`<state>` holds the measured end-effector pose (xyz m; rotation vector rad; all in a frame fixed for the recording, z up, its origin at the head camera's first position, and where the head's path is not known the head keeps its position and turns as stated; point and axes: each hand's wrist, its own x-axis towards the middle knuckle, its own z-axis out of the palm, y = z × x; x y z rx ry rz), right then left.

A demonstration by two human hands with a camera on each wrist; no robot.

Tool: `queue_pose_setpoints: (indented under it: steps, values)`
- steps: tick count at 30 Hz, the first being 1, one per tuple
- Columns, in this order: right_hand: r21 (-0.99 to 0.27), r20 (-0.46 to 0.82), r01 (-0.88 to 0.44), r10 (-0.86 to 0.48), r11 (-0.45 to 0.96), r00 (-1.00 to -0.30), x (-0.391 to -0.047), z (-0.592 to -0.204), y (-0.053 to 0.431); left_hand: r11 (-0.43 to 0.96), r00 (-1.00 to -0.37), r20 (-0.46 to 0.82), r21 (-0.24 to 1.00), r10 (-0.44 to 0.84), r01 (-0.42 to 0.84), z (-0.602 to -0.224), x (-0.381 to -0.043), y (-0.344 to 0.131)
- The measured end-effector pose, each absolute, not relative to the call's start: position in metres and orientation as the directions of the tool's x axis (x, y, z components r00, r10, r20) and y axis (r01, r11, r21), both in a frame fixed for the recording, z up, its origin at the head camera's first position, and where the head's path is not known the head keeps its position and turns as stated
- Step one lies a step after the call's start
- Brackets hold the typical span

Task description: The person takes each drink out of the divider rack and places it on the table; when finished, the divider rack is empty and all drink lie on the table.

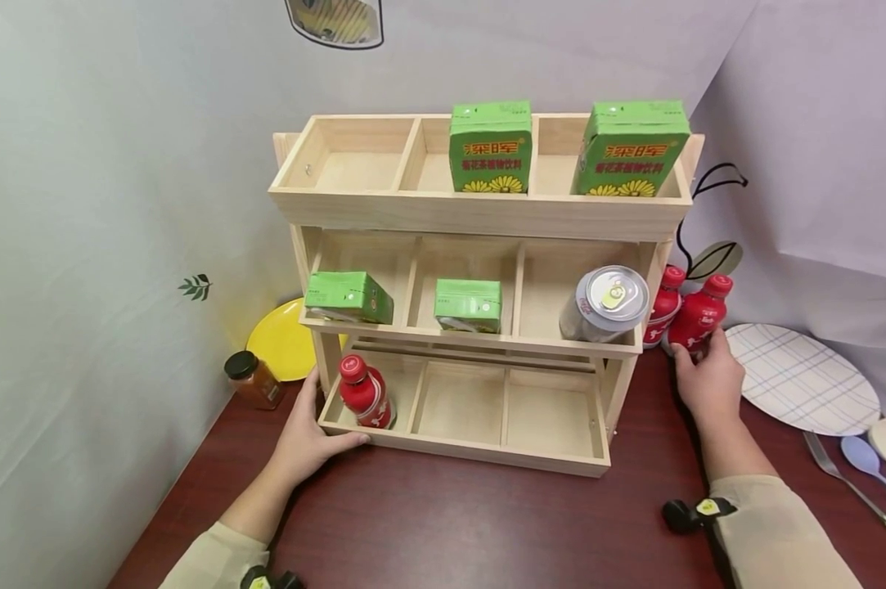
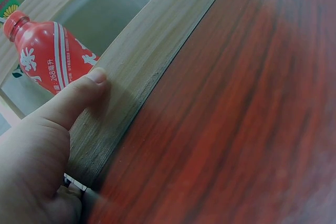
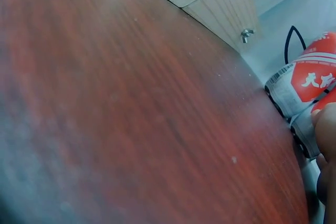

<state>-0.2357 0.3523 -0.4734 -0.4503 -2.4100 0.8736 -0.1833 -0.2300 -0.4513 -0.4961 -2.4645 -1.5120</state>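
A three-tier wooden rack (image 1: 479,217) stands on the table, each tier split into three compartments. My left hand (image 1: 306,442) holds its lower left corner, the thumb lying on the front board. Just behind that thumb, a red bottle (image 1: 365,393) stands in the bottom left compartment. Right of the rack, my right hand (image 1: 710,380) grips another red bottle (image 1: 700,315) low on its body. A similar bottle (image 1: 663,307) stands close beside it, partly behind the rack. In the right wrist view, both bottles show at the right edge and only part of the hand is visible.
Green drink cartons occupy the top tier (image 1: 490,151) and middle tier (image 1: 347,296); a silver can (image 1: 606,303) stands middle right. Leftward are a black-lidded jar (image 1: 253,380) and yellow plate (image 1: 284,343). At right lie a checked plate (image 1: 803,380), fork (image 1: 847,483) and blue spoon (image 1: 862,456).
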Motion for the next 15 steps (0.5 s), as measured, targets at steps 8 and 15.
queue_pose_setpoints:
  steps: [8, 15]
  values:
    - [-0.722, 0.415, 0.069, 0.51, 0.689, -0.753, -0.233, -0.468, 0.348, 0.416, -0.928, 0.331, 0.83, 0.169, 0.371, -0.452, -0.184, -0.23]
    - [-0.798, 0.441, 0.009, 0.595, 0.602, -0.672, -0.223, -0.47, 0.341, 0.411, -0.926, 0.337, 0.83, 0.168, 0.377, -0.458, -0.187, -0.233]
